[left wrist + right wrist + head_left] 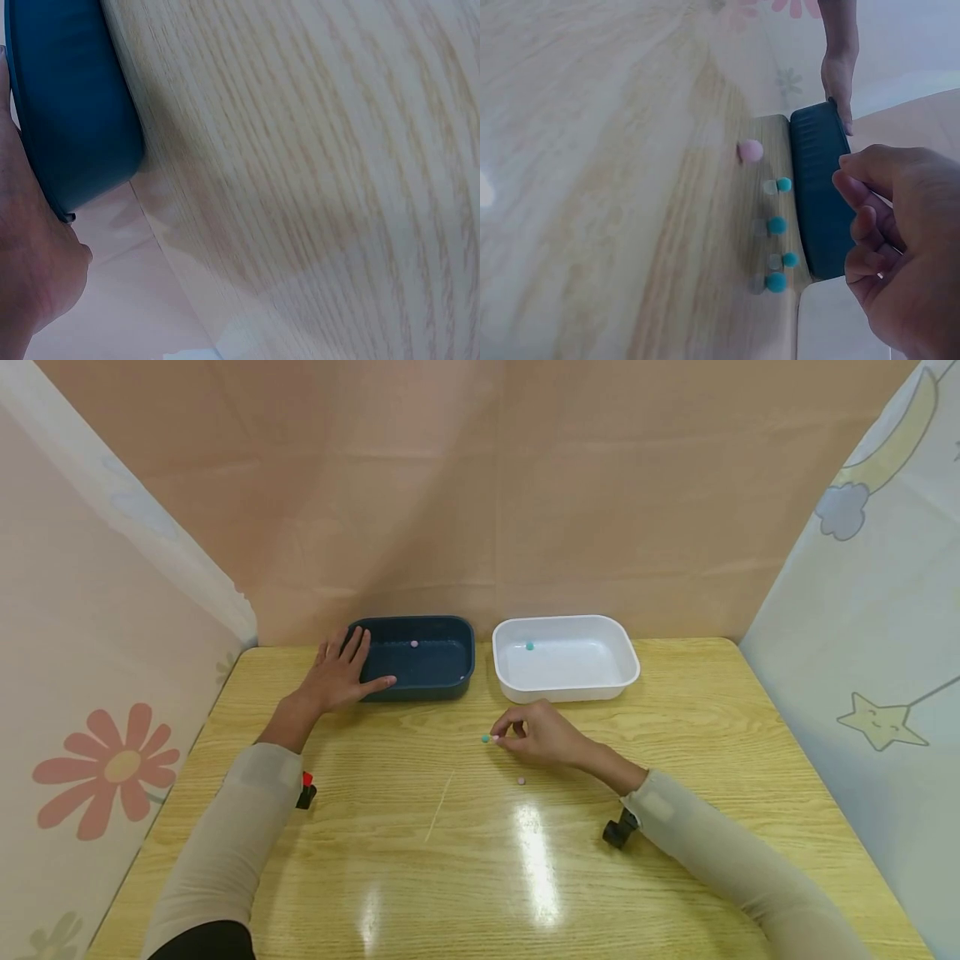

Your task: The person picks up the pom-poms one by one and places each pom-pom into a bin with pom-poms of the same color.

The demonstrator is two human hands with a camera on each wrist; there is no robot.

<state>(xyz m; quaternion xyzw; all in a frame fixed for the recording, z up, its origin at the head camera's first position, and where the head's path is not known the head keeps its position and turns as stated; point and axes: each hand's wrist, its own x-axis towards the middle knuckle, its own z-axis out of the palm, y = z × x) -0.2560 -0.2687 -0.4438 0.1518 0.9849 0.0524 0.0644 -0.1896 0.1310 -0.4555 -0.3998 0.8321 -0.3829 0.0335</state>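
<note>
My left hand [333, 681] rests with spread, straight fingers on the left end of a dark blue tub [431, 693], its thumb along the front rim. In the left wrist view the hand [37, 255] lies against the tub's edge [71, 97]. In front of the tubs, my right hand [543, 735] pinches what looks like a tiny pink ball [495, 737] between thumb and index finger. Beside those fingertips sits a teal ball [485, 739]. Another pink ball [521, 781] lies nearer on the table. The right wrist view shows several teal balls [777, 225] near a pink ball [751, 151].
A white tub [566, 693] stands right of the blue one, with a teal ball [529, 646] inside. The blue tub holds a pink ball [414, 644] and a smaller pale speck. Both tubs stand at the back of the wooden table [375, 843], before a brown backdrop.
</note>
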